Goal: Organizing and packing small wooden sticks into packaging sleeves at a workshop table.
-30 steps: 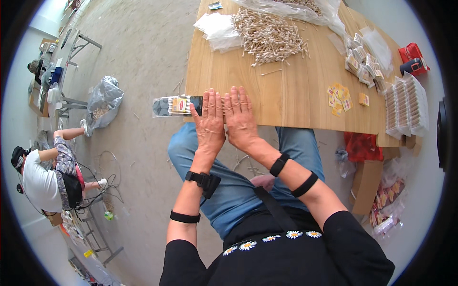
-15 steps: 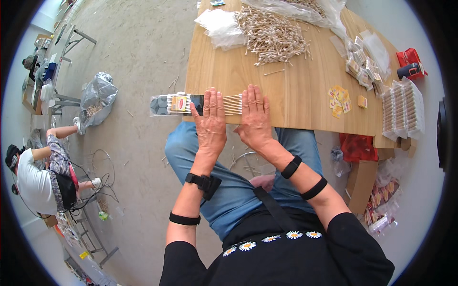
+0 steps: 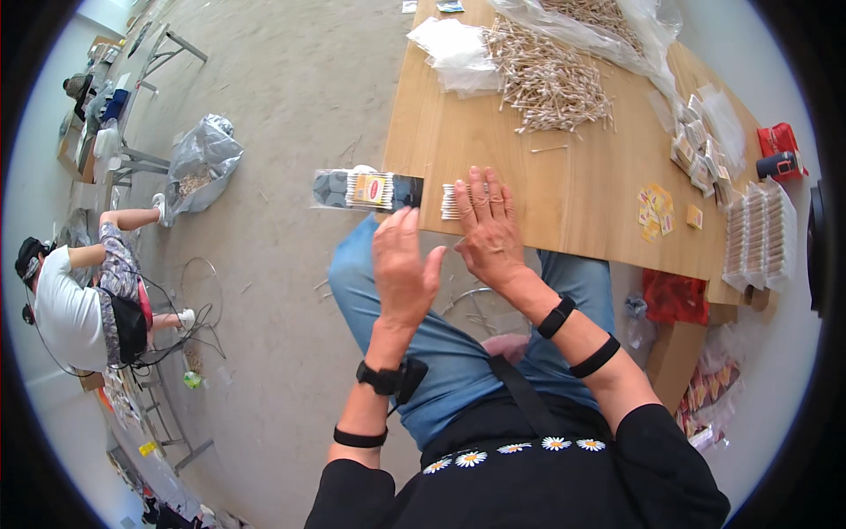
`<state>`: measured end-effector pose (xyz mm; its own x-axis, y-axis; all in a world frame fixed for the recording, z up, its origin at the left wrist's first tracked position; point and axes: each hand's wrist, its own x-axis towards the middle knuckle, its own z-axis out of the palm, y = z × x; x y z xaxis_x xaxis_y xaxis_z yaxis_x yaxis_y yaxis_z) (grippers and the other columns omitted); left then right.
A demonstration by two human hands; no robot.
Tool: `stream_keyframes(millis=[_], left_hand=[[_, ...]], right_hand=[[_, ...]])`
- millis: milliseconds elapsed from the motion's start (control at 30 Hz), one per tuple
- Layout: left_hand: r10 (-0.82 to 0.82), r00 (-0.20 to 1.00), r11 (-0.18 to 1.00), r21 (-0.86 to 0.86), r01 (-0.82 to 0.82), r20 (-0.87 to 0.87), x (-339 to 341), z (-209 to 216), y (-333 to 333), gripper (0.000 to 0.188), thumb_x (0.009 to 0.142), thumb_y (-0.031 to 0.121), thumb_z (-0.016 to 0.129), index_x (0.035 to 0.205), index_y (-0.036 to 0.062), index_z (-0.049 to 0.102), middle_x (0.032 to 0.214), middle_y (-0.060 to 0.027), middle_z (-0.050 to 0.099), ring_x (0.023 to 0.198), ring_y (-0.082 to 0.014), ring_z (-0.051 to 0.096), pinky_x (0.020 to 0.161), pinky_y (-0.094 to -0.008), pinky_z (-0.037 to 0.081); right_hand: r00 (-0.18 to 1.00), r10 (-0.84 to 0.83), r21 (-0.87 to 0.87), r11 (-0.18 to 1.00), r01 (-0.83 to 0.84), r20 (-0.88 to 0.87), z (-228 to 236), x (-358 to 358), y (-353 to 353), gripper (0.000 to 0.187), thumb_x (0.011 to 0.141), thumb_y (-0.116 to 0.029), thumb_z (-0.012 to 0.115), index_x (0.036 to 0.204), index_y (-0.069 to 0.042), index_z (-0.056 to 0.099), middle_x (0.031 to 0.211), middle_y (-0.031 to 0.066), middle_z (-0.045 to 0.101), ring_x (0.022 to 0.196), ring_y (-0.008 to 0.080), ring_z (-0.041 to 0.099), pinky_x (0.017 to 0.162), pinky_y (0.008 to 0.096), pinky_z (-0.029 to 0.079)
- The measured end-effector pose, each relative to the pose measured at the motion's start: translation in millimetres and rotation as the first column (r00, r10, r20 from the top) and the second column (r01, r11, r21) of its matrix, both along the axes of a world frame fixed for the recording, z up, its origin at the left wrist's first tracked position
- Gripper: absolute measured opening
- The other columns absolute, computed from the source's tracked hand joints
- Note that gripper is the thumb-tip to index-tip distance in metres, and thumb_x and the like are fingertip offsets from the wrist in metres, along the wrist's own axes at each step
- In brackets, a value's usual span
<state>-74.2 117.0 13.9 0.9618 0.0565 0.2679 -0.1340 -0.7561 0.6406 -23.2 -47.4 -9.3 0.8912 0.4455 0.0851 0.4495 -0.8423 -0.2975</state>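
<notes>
Cotton swabs (image 3: 448, 203) lie in a neat row on the wooden table (image 3: 608, 189), by its near left corner, partly covered by the right hand (image 3: 491, 234). Judging by how things lie, this row is lined up but unbagged. A bundle (image 3: 364, 189) with a yellow card on it sits on a dark patterned strip (image 3: 330, 188) jutting past the table's left edge. Clear packs (image 3: 760, 236) stand in rows at the table's right end, seemingly finished, while a large loose heap (image 3: 551, 84) at its far side looks unsorted. Loose yellow cards (image 3: 654, 212) lie toward the table's right.

The right hand is flat, fingers slightly apart, laid over the row without clasping it. The left hand (image 3: 407, 271) is at the table's near edge, fingers close together, thumb spread away, apparently holding nothing; whether its fingertips touch the edge, I cannot tell.
</notes>
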Motion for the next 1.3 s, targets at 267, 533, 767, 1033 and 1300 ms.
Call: stream_keyframes(millis=[267, 533, 767, 1033, 1300], left_hand=[[0.169, 0.892, 0.168, -0.88, -0.445, -0.419, 23, -42, 59, 0.037, 0.088, 0.032, 0.079, 0.107, 0.0055, 0.062, 0.097, -0.0017, 0.063, 0.084, -0.0098, 0.057, 0.077, -0.027, 0.047], [0.109, 0.919, -0.253, -0.905, -0.343, -0.379, 74, -76, 59, 0.047, 0.085, 0.035, 0.081, 0.115, 0.0032, 0.064, 0.106, -0.0049, 0.069, 0.097, -0.0154, 0.067, 0.083, -0.033, 0.057], [0.281, 0.853, -0.164, -0.898, -0.409, -0.44, 87, -86, 59, 0.039, 0.087, 0.032, 0.08, 0.109, 0.0029, 0.065, 0.1, -0.005, 0.069, 0.088, -0.0158, 0.07, 0.076, -0.0326, 0.06], [0.168, 0.876, -0.364, -0.854, -0.372, -0.453, 86, -86, 60, 0.03, 0.094, 0.027, 0.072, 0.107, 0.0021, 0.064, 0.101, -0.0063, 0.07, 0.089, -0.0178, 0.07, 0.079, -0.0348, 0.061], [0.216, 0.867, -0.31, -0.873, -0.377, -0.45, 85, -74, 54, 0.023, 0.094, 0.024, 0.071, 0.107, 0.0071, 0.064, 0.096, -0.0022, 0.068, 0.085, -0.0138, 0.068, 0.074, -0.0304, 0.059]], right_hand=[[1.0, 0.003, -0.018, 1.0, -0.003, -0.018, 7, -1, 2, 0.102, 0.068, -0.023, 0.084, 0.153, -0.004, 0.031, 0.162, 0.0199, 0.022, 0.152, 0.0399, 0.015, 0.123, 0.05, 0.015], [0.999, 0.002, -0.028, 1.0, -0.003, -0.043, 12, 0, 3, 0.104, 0.067, -0.023, 0.084, 0.153, -0.002, 0.03, 0.162, 0.0209, 0.022, 0.152, 0.0408, 0.015, 0.123, 0.051, 0.015], [0.997, -0.004, -0.042, 0.999, 0.001, -0.072, 14, 0, 8, 0.107, 0.065, -0.025, 0.085, 0.153, -0.001, 0.028, 0.162, 0.0219, 0.022, 0.152, 0.0421, 0.015, 0.123, 0.051, 0.014], [0.992, 0.093, 0.038, 0.995, -0.09, -0.081, 14, 13, 60, 0.11, 0.065, -0.025, 0.086, 0.153, 0.001, 0.027, 0.161, 0.0238, 0.021, 0.151, 0.0435, 0.015, 0.124, 0.0502, 0.013], [0.994, 0.081, 0.033, 0.996, -0.079, -0.07, 7, 20, 92, 0.108, 0.069, -0.03, 0.082, 0.153, 0.007, 0.025, 0.162, 0.0245, 0.019, 0.152, 0.0423, 0.014, 0.125, 0.0489, 0.011]])
